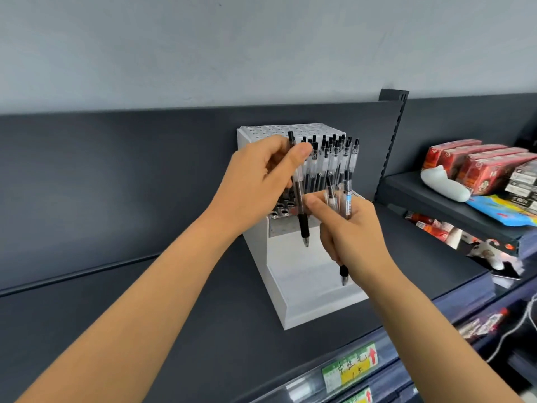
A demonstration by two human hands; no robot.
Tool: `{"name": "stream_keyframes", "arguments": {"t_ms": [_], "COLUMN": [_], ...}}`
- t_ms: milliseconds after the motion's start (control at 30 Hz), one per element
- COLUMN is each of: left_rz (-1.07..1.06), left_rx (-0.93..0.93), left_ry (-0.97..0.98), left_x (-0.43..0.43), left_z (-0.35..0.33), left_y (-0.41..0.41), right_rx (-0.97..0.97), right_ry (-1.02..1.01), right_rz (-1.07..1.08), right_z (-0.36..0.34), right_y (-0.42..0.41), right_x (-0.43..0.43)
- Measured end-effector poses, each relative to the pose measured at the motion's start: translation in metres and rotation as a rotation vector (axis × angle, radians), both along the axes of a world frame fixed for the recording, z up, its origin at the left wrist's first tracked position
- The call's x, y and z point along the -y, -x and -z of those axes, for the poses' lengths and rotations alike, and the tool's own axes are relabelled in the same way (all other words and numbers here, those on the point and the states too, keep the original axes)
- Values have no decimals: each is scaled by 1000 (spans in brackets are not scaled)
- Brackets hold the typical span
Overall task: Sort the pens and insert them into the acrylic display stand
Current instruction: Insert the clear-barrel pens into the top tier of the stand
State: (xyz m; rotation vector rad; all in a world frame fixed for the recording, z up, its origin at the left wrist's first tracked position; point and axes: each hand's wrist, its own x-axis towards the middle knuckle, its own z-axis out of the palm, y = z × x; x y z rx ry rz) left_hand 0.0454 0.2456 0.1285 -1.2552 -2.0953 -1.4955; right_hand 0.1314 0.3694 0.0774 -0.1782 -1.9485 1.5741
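Pens [334, 161] crowd the stand [305, 280]'s upper rows; before it the left hand [255, 184] pinches one pen [302, 216], the right hand [354, 234] gripping a bundle [347, 196].

A dark grey shelf [261, 344] carries the white display stand [305, 286], which stands on it just behind and below the left hand [258, 184] and the right hand [353, 228]. Well to the right of the right hand, a neighbouring shelf [406, 187] holds red packs [476, 164], a white object [444, 184] in front of them and a blue and yellow packet [499, 210].
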Motion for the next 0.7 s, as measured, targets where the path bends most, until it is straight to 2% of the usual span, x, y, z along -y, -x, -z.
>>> {"name": "stream_keyframes", "arguments": {"t_ms": [133,233,367,433,500,600,700], "left_rz": [21,-6,-50,-111,-147,-159,-127], "left_rx": [26,49,47,40,32,7,10], "left_ry": [39,57,-71,-168,-174,-27,104], "left_x": [0,-2,-2,-2,-6,-18,-26], "left_z": [2,15,21,16,13,18,25], "left_y": [2,2,7,18,28,37,38], "right_rx": [-45,-73,34,123,191,162,108], "right_ry": [-51,27,16,211,408,595,618], "right_rz": [41,57,122,140,79,-14,-43], "right_z": [0,-2,3,8,11,14,14], "right_y": [-1,1,3,3,1,-2,-2], "right_x": [4,5,6,0,-4,-3,-3]}}
